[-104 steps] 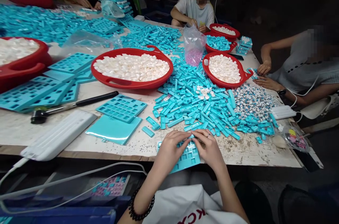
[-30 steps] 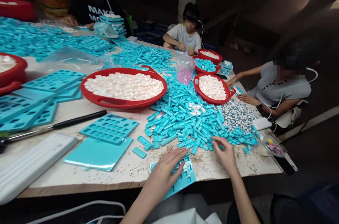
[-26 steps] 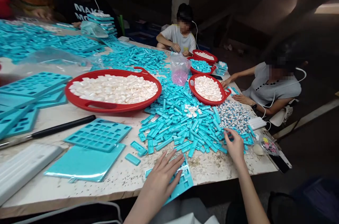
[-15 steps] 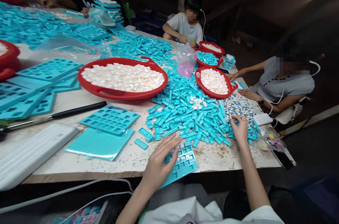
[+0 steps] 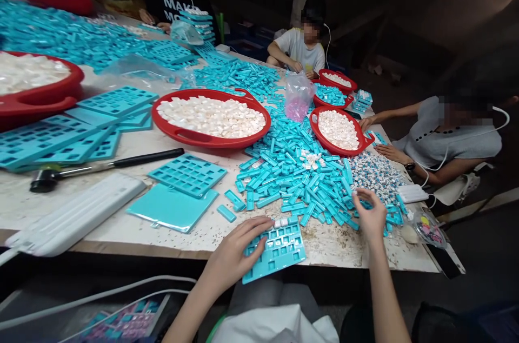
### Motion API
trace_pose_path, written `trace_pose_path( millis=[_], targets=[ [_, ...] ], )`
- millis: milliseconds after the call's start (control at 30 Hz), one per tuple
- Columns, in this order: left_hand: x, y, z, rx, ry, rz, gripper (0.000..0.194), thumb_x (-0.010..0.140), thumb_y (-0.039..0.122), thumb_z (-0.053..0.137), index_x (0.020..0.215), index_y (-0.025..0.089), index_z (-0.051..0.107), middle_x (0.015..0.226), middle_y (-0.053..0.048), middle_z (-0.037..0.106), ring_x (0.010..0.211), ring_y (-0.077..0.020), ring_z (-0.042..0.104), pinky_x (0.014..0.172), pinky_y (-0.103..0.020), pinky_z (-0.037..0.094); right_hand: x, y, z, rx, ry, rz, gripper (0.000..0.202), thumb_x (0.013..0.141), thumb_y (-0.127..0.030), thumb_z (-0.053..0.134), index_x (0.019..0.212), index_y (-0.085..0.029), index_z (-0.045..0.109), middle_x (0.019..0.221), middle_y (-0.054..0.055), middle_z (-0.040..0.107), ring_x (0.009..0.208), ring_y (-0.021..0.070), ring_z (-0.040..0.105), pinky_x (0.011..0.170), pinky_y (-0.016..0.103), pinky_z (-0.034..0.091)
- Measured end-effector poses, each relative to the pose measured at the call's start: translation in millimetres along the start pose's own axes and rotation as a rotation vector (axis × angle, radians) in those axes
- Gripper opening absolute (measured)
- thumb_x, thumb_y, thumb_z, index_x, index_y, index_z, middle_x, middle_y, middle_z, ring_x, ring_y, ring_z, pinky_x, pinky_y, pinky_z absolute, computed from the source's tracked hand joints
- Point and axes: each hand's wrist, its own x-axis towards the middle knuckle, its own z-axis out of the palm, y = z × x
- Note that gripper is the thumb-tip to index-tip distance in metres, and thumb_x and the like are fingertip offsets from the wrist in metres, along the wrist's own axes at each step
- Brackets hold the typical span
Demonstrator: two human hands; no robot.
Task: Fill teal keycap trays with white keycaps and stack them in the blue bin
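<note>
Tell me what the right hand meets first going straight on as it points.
Likely the right edge of the teal piece pile, with the small white-and-blue bits close beside it. Depth is unclear; the right hand may already be touching.

A creased white top point(image 5: 279, 327) is partly overlying grey legwear point(image 5: 270, 297); the left hand point(image 5: 237, 248) and right hand point(image 5: 371, 217) are showing bare.

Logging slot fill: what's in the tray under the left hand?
The tray shows white pieces in part of its far row, recesses nearer. Anything beneath the left hand is covered.
</note>
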Motion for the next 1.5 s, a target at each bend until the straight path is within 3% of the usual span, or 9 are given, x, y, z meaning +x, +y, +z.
trace_pose_path(
  millis=[200, 333, 500, 733, 900, 967, 1067, 1200, 1500],
  targets=[
    [1.8, 1.5, -1.4, -0.003, 0.005, -0.064, 0.029, 0.100, 0.034, 0.051, 0.121, 0.030, 0.071, 0.122, -0.004, 0.074, 0.113, -0.0229, 0.070, 0.096, -0.033, 0.058, -85.8, -55.8, 42.9, 0.209, -0.308, -0.045, 0.019, 0.092, -0.035, 0.065, 0.097, -0.023, 0.078, 0.092, 0.007, 0.073, 0.080, 0.0211, 0.069, 0.071, 0.033, 0.058],
    [10.0, 8.6, 6.3, 0.069, 0.021, -0.077, 0.027, 0.099, 0.038, 0.054, 0.117, 0.028, 0.071, 0.116, -0.005, 0.075, 0.110, -0.0246, 0.070, 0.096, -0.037, 0.056, -106.8, -65.1, 63.9, 0.266, -0.362, -0.041, 0.027, 0.093, -0.035, 0.064, 0.116, -0.024, 0.074, 0.087, 0.004, 0.070, 0.071, 0.0181, 0.066, 0.068, 0.031, 0.059],
    [25.9, 19.6, 25.8, 0.300, -0.015, 0.005, 0.027, 0.095, 0.038, 0.060, 0.117, 0.024, 0.069, 0.109, -0.008, 0.076, 0.106, -0.0303, 0.067, 0.094, -0.047, 0.051, -107.3, -62.0, 64.0, 0.312, -0.312, -0.015, 0.028, 0.095, -0.038, 0.062, 0.118, -0.025, 0.071, 0.090, 0.005, 0.069, 0.075, 0.0192, 0.068, 0.070, 0.031, 0.060],
    [24.9, 17.5, 25.5, 0.228, -0.018, -0.040, 0.024, 0.101, 0.039, 0.052, 0.107, 0.024, 0.070, 0.101, -0.006, 0.075, 0.097, -0.0264, 0.071, 0.084, -0.040, 0.056, -146.5, -70.4, 82.5, 0.379, -0.158, 0.160, 0.031, 0.098, -0.045, 0.056, 0.122, -0.026, 0.065, 0.108, 0.011, 0.071, 0.091, 0.0255, 0.070, 0.080, 0.041, 0.062],
    [24.5, 42.4, 15.8, 0.103, 0.086, -0.072, 0.034, 0.101, 0.037, 0.050, 0.131, 0.028, 0.065, 0.108, -0.008, 0.070, 0.099, -0.0235, 0.072, 0.081, -0.033, 0.060, -156.2, -79.0, 103.6, 0.484, 0.190, 0.173, 0.033, 0.099, -0.048, 0.051, 0.125, -0.028, 0.056, 0.119, 0.016, 0.063, 0.106, 0.0323, 0.067, 0.087, 0.051, 0.060],
    [27.3, 55.7, 9.8, -0.017, 0.089, -0.099, 0.036, 0.099, 0.038, 0.055, 0.132, 0.028, 0.064, 0.110, -0.008, 0.068, 0.106, -0.0234, 0.070, 0.087, -0.032, 0.060, -147.5, -83.0, 105.0, 0.521, 0.319, 0.194, 0.036, 0.099, -0.049, 0.051, 0.127, -0.028, 0.052, 0.119, 0.017, 0.059, 0.097, 0.0303, 0.069, 0.082, 0.051, 0.061],
    [31.1, 70.4, 1.1, -0.188, 0.022, -0.186, 0.032, 0.094, 0.042, 0.065, 0.122, 0.027, 0.068, 0.112, -0.007, 0.070, 0.109, -0.0239, 0.069, 0.092, -0.033, 0.059, -132.9, -91.6, 102.7, 0.597, 0.414, 0.188, 0.030, 0.099, -0.042, 0.054, 0.124, -0.026, 0.050, 0.114, 0.012, 0.057, 0.076, 0.0195, 0.066, 0.070, 0.041, 0.061],
    [28.6, 78.8, -0.8, -0.281, -0.023, -0.285, 0.027, 0.096, 0.041, 0.061, 0.116, 0.024, 0.067, 0.111, -0.005, 0.075, 0.104, -0.0231, 0.073, 0.091, -0.032, 0.059, -126.5, -99.9, 100.3, 0.697, 0.468, 0.152, 0.022, 0.099, -0.032, 0.059, 0.117, -0.023, 0.051, 0.111, 0.008, 0.056, 0.069, 0.0113, 0.058, 0.061, 0.029, 0.057],
    [22.2, 83.5, 6.3, -0.239, 0.034, -0.186, 0.022, 0.096, 0.034, 0.059, 0.115, 0.024, 0.065, 0.105, -0.004, 0.078, 0.094, -0.0207, 0.075, 0.081, -0.026, 0.058, -132.6, -101.4, 100.6, 0.649, 0.427, 0.168, 0.024, 0.100, -0.035, 0.058, 0.119, -0.023, 0.048, 0.106, 0.008, 0.056, 0.068, 0.0112, 0.055, 0.058, 0.026, 0.054]
  ],
)
